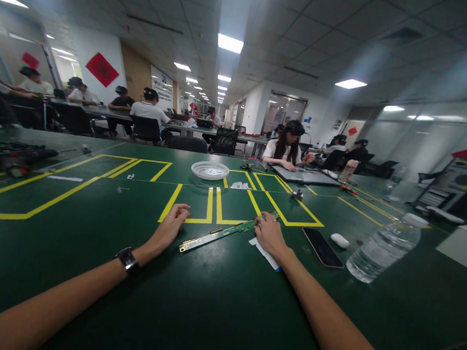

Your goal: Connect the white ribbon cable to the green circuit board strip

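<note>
A long, narrow circuit board (pixel 229 232), green with a silvery left end, lies slantwise before me on the dark green table (pixel 191 306). My right hand (pixel 269 233) grips its right end from above, the fingers curled over it. To the left of the board, my left hand (pixel 172 224) rests by the yellow tape with loosely bent fingers and nothing in them; a dark watch (pixel 128 260) is on that wrist. A white strip with a blue end (pixel 266 255) lies partly beneath my right hand and wrist.
At right are a black phone (pixel 322 247), a white case (pixel 340 240) and a water bottle (pixel 385 249). Beyond the hands stand a white basket (pixel 209 170) and a small black part (pixel 297 194). A person (pixel 286 147) sits across by a laptop (pixel 304 174). Dark tools (pixel 14 155) lie far left.
</note>
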The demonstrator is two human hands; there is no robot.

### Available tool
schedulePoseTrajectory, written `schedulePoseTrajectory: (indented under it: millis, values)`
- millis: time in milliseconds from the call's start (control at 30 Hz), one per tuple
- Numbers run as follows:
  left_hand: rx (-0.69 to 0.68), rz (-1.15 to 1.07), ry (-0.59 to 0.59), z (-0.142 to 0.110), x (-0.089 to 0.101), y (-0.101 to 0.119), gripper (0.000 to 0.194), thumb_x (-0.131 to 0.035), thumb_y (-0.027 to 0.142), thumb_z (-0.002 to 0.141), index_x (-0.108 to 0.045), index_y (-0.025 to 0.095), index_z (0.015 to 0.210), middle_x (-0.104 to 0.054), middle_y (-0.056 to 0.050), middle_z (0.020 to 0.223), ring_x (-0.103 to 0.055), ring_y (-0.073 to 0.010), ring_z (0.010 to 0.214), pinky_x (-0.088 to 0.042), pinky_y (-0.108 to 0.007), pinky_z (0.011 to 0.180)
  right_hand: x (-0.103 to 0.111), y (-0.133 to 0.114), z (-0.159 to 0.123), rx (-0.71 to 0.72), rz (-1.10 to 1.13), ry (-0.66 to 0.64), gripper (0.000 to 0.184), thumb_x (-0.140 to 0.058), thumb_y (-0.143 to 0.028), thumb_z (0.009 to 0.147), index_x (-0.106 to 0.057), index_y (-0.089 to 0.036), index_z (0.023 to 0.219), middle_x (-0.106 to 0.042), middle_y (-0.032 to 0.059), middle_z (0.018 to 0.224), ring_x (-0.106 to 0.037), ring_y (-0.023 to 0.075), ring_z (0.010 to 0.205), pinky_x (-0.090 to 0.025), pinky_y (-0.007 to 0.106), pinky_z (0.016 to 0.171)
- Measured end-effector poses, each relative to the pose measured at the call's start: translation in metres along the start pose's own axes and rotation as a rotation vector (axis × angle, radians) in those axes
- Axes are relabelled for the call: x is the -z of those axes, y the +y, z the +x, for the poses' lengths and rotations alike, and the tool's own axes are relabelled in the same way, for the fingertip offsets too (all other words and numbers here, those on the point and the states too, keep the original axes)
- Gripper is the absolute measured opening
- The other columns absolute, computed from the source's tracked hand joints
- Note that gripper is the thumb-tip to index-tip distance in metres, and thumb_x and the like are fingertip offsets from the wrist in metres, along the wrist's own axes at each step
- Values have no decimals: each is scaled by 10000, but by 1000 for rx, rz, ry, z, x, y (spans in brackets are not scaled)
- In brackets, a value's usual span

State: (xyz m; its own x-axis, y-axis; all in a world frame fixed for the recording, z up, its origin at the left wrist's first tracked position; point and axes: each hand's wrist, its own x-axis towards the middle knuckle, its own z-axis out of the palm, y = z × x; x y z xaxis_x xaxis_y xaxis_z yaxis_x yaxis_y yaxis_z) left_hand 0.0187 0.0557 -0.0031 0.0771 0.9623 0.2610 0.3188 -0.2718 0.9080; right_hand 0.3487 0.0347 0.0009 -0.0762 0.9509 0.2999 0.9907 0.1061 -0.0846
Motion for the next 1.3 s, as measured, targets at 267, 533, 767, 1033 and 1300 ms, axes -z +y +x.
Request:
schedulePoseTrajectory:
  millis: [267,533,767,1033,1300]
  values:
    - [-404,462,-174,-16,-10,17,332,-408,344,909,-552,220,1181,-536,-94,1285,-444,-258,1203,-351,-449,1011,7,-4,-4,25,52,15,530,-396,-203,893,-390,-217,1423,-448,123,1355,-376,236,1253,-310,342,992]
    - [-290,765,-227,-14,-19,0,463,-358,430,935,-448,267,1359,-319,-99,1519,-234,-317,1404,-228,-564,1062,10,-4,-6,1,99,-25,381,-391,-211,901,-580,-175,1230,-531,118,1251,-429,232,1187,-329,326,958]
    - [-454,841,-179,-19,-15,21,370,-306,352,953,-633,178,949,-642,-109,971,-550,-251,949,-418,-399,858,7,-1,-5,23,107,-11,352,-406,-223,897,-600,-169,1185,-556,107,1201,-468,223,1125,-336,321,937]
    - [-562,666,-325,-19,-18,27,386,-342,371,960,-485,262,1302,-471,-63,1392,-382,-250,1272,-324,-455,1033,10,-2,-7,20,98,-23,348,-403,-222,902,-605,-160,1178,-558,116,1203,-469,227,1131,-327,324,955]
    - [-421,369,-206,-22,-11,29,388,-259,380,974,-591,209,1079,-636,-69,1018,-577,-206,954,-442,-357,873,9,-1,-8,31,104,-9,349,-401,-227,901,-607,-154,1174,-563,122,1195,-483,232,1117,-339,332,945]
